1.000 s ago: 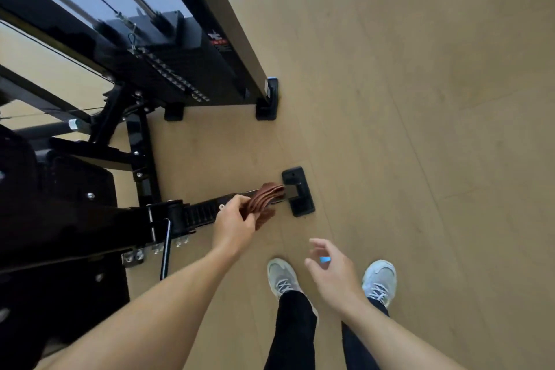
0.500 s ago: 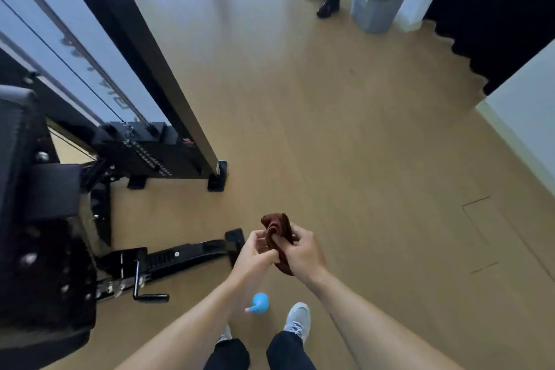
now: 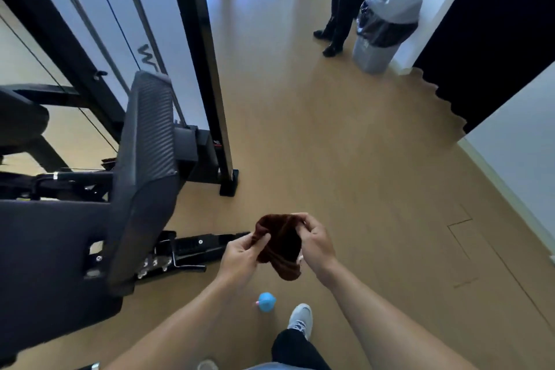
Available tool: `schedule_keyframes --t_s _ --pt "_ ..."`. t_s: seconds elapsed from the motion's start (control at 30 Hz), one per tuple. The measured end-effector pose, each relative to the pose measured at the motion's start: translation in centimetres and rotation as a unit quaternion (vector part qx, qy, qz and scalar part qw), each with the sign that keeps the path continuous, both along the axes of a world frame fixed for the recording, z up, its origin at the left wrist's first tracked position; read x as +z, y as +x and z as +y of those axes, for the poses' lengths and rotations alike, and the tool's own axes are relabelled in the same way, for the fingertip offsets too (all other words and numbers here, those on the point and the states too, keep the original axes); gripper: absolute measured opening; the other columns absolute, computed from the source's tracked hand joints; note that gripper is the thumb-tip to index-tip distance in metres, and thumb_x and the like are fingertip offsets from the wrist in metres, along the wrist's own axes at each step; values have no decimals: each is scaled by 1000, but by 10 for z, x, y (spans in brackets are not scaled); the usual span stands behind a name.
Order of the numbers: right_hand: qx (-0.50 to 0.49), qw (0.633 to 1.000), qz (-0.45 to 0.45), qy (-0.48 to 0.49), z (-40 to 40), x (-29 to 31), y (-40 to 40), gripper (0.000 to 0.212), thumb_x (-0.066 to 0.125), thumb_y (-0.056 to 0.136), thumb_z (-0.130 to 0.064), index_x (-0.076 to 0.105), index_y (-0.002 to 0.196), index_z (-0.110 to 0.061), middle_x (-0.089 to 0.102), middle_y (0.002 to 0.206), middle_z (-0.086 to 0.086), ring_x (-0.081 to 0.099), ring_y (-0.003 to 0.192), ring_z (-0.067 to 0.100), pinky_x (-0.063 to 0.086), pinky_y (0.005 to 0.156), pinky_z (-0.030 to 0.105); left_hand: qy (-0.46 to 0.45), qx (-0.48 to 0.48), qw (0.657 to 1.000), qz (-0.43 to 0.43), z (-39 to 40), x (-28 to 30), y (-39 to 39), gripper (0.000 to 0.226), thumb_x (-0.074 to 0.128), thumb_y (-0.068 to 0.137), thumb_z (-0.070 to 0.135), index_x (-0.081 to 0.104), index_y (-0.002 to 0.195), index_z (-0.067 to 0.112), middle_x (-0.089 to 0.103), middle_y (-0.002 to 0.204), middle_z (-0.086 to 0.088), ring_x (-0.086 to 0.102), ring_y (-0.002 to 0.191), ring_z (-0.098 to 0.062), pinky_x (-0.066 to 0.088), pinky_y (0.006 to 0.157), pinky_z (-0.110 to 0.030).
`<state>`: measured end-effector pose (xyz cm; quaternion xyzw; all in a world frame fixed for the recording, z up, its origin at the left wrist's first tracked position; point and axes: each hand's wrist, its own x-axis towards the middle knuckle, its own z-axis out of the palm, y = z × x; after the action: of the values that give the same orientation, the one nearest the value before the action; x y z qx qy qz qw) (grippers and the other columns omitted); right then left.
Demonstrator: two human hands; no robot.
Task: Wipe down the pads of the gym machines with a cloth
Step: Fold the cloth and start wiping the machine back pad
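Note:
A dark brown cloth (image 3: 280, 245) hangs between both hands in front of me, above the wooden floor. My left hand (image 3: 241, 252) pinches its left edge and my right hand (image 3: 315, 242) pinches its upper right edge. To the left stands a black gym machine with a ribbed back pad (image 3: 147, 153) tilted upright and a flat seat pad (image 3: 45, 252) below it. Neither hand touches the pads.
The machine's black base rail (image 3: 195, 248) lies on the floor just left of my hands, and its tall upright post (image 3: 207, 63) rises behind. A small blue object (image 3: 265, 302) lies by my shoe. A grey bin (image 3: 386, 27) and a standing person (image 3: 342, 9) are far ahead.
The view has lifted from the floor to the room. My right hand joined the left on the cloth, and both have spread it out from a bunched wad.

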<state>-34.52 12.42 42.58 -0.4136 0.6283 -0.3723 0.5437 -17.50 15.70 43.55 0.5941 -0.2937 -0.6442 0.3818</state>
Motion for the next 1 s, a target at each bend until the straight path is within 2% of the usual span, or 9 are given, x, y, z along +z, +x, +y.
schedule_keyframes --t_s 0.13,0.23,0.33,0.47,0.6,0.73,0.87,0.93,1.0 --pt "-23 997 -33 68 22 3 45 30 52 101 -12 77 94 -26 77 90 -5 66 87 11 52 82 32 13 9 1000 10 37 -1 65 21 54 102 15 73 102 7 77 87 -6 69 79 -20 59 64 -26" --pt "23 992 -35 119 40 5 79 26 52 100 -18 78 102 -22 77 92 -3 67 92 17 53 84 36 43 34 998 18 58 1 104 19 52 104 16 69 108 11 75 99 -9 71 78 -17 58 58 -21" --pt "74 976 -61 194 69 4 113 38 48 101 -38 75 117 -16 78 110 7 71 96 23 55 82 35 98 96 988 71 86 10 134 15 55 102 15 67 110 11 74 102 -12 72 80 -25 59 52 -28" --pt "166 948 -134 234 103 -2 135 59 35 102 -60 71 131 -22 71 132 4 65 124 23 46 105 36 123 118 978 121 113 25 164 24 53 103 19 64 121 7 73 115 -18 72 101 -37 60 80 -48" --pt "167 909 -270 270 139 -22 141 66 32 100 -67 63 140 -25 67 137 0 57 128 20 29 114 40 124 121 970 168 137 38 189 37 48 104 26 62 129 3 74 115 -16 74 98 -30 56 79 -41" --pt "208 899 -238 303 170 -45 150 48 45 84 -44 68 118 -19 62 119 -2 51 97 14 37 81 32 98 153 964 193 155 41 202 41 45 105 27 61 132 1 72 121 -17 73 105 -28 53 90 -42" --pt "289 902 -202 251 180 -42 159 40 53 65 -24 74 99 -20 62 104 2 51 96 15 37 90 34 87 200 957 192 168 36 214 43 43 105 29 53 141 7 69 129 -15 71 109 -28 56 81 -41" --pt "321 905 -153 233 181 -41 158 35 59 61 -33 72 90 -19 63 94 1 53 93 17 37 95 36 79 232 954 171 174 34 220 41 43 106 28 52 142 9 69 128 -15 70 109 -29 55 86 -45" --pt "323 907 -115 246 180 -48 151 55 63 60 -45 70 103 -11 67 103 2 57 104 19 37 102 36 75 260 952 142 181 32 225 40 42 106 27 52 141 9 70 126 -16 70 107 -29 55 88 -47"
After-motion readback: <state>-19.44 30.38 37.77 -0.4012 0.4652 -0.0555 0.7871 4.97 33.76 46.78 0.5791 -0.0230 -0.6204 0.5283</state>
